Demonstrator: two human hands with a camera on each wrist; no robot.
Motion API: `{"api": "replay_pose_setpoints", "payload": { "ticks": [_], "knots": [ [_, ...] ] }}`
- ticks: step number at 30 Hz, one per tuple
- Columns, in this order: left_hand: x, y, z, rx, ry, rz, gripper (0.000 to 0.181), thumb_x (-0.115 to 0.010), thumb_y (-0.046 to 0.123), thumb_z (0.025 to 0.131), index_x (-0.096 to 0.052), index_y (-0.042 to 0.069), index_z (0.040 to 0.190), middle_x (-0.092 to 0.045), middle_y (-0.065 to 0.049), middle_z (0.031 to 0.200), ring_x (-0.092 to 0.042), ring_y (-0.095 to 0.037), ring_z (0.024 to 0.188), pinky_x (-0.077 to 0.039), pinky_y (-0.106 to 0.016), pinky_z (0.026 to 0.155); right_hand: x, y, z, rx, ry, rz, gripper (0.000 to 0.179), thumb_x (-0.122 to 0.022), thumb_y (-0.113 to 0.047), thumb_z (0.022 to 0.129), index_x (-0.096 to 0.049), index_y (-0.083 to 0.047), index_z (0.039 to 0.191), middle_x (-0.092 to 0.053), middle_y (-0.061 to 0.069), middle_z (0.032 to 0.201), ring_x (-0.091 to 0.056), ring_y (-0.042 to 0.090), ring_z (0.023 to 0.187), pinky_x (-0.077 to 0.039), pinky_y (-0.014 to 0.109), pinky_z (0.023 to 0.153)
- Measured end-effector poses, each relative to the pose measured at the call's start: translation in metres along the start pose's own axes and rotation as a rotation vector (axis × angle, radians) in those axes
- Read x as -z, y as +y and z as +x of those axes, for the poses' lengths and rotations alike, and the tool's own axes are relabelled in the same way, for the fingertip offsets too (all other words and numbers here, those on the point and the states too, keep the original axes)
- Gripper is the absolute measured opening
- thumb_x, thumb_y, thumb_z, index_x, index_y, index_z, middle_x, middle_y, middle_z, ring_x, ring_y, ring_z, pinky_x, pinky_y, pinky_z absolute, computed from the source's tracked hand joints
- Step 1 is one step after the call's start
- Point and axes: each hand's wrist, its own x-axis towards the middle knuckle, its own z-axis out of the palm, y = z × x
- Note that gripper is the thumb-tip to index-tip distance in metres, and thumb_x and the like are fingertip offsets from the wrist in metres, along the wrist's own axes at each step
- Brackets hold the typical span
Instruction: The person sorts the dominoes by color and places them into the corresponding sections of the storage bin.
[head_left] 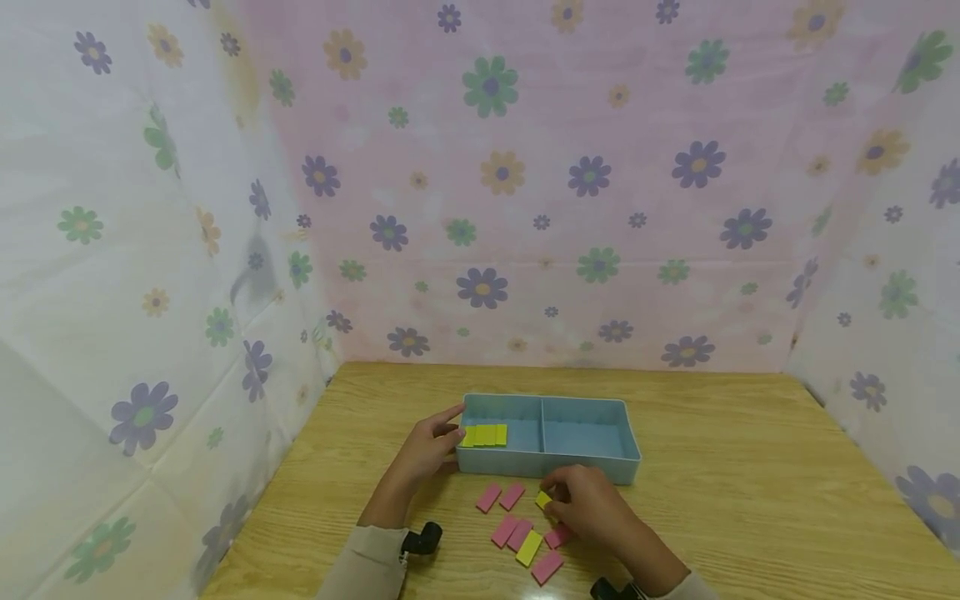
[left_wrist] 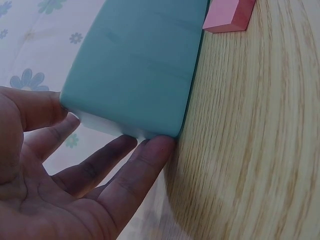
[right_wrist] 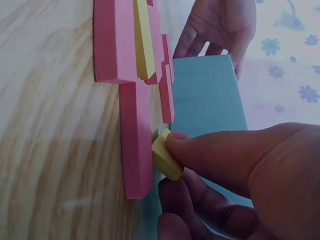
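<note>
A light blue two-compartment box stands on the table. My left hand touches its left end; in the left wrist view the fairly straight fingers rest against the end wall and corner. Just in front of the box, my right hand pinches a yellow block between thumb and fingers, tilted. Several yellow blocks lie in a row in the left compartment. Before the box lie several pink blocks and another yellow block. The right hand partly covers one pink block.
The wood-grain table extends to both sides of the box. Flower-patterned cloth hangs behind it and along the left and right sides. A small black device sits at the left wrist, another at the right.
</note>
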Motion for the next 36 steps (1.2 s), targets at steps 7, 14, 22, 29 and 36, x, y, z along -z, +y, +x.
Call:
{"api": "replay_pose_setpoints", "payload": {
  "ticks": [7, 14, 22, 29, 36],
  "knots": [
    [0.000, -0.001, 0.001, 0.012, 0.006, 0.011, 0.053, -0.059, 0.022, 0.107, -0.045, 0.024, 0.158, -0.053, -0.025, 0.147, -0.058, -0.043, 0.130, -0.061, -0.051, 0.090, 0.002, -0.003, -0.002, 0.005, 0.005, 0.008, 0.015, -0.079, -0.009, 0.089, -0.077, -0.012, 0.103, -0.064, -0.008, 0.077, -0.055, 0.011, 0.071, -0.046, 0.026, 0.058],
    [-0.001, 0.000, -0.001, 0.005, 0.013, 0.012, 0.053, -0.058, 0.021, 0.107, -0.045, 0.023, 0.158, -0.052, -0.026, 0.147, -0.058, -0.045, 0.130, -0.061, -0.053, 0.090, 0.004, -0.008, -0.002, 0.017, 0.019, 0.003, 0.014, -0.079, -0.009, 0.090, -0.077, -0.013, 0.103, -0.066, -0.008, 0.081, -0.057, 0.010, 0.072, -0.048, 0.026, 0.060],
    [-0.001, 0.001, 0.000, 0.004, 0.008, 0.000, 0.053, -0.058, 0.021, 0.107, -0.045, 0.023, 0.159, -0.051, -0.027, 0.148, -0.057, -0.047, 0.132, -0.060, -0.055, 0.091, 0.007, -0.012, 0.000, 0.005, 0.019, 0.027, 0.015, -0.078, -0.009, 0.091, -0.076, -0.014, 0.105, -0.067, -0.007, 0.086, -0.060, 0.011, 0.079, -0.051, 0.026, 0.062],
    [-0.002, 0.001, 0.000, 0.002, 0.006, -0.002, 0.052, -0.058, 0.020, 0.107, -0.046, 0.022, 0.158, -0.052, -0.026, 0.147, -0.057, -0.046, 0.131, -0.060, -0.053, 0.090, 0.015, -0.019, 0.000, 0.031, 0.047, 0.020, 0.013, -0.079, -0.011, 0.091, -0.076, -0.015, 0.104, -0.066, -0.007, 0.084, -0.059, 0.011, 0.076, -0.050, 0.025, 0.062],
    [-0.002, 0.002, -0.001, 0.012, 0.013, 0.000, 0.053, -0.059, 0.019, 0.107, -0.046, 0.024, 0.158, -0.051, -0.026, 0.148, -0.057, -0.045, 0.132, -0.061, -0.053, 0.090, 0.020, -0.026, 0.002, 0.090, 0.087, 0.018, 0.015, -0.079, -0.010, 0.091, -0.076, -0.013, 0.106, -0.068, -0.008, 0.083, -0.061, 0.008, 0.074, -0.051, 0.024, 0.061]
  ]
}}
